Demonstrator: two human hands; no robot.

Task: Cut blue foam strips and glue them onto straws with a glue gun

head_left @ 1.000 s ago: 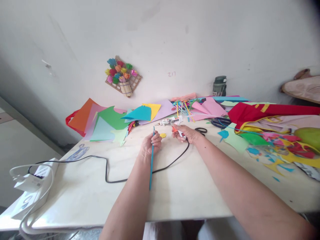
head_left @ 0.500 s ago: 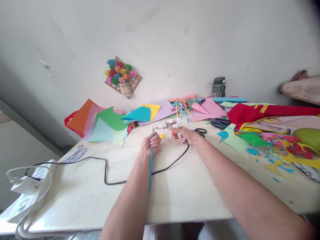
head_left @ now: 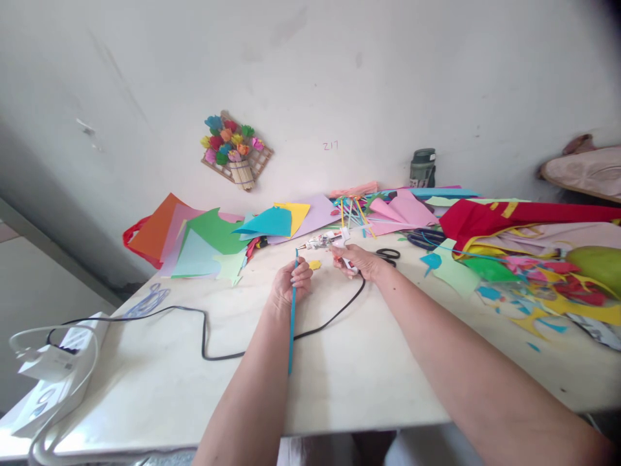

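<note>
My left hand [head_left: 292, 281] is closed around a thin blue paper stick [head_left: 292, 323], which stands nearly upright with its top end just above my fingers. In my right hand [head_left: 356, 262] is a white hot glue gun [head_left: 342, 238], gripped by its handle and pointing left. The gun's nozzle is close to the stick's top end; whether they touch I cannot tell. A small yellow paper piece [head_left: 315, 265] lies on the table between my hands. Just right of my right hand rest black-handled scissors [head_left: 389, 255].
A black cord [head_left: 223, 356] runs across the table [head_left: 160, 388] from the power strip [head_left: 58, 375] at left. Coloured paper sheets [head_left: 213, 233] and finished sticks line the back. Paper scraps [head_left: 528, 304] and a red cloth [head_left: 485, 220] lie at right. A bottle [head_left: 423, 168] stands by the wall.
The whole view has shifted very slightly. Both hands, the blue stick and the glue gun keep practically the same positions.
</note>
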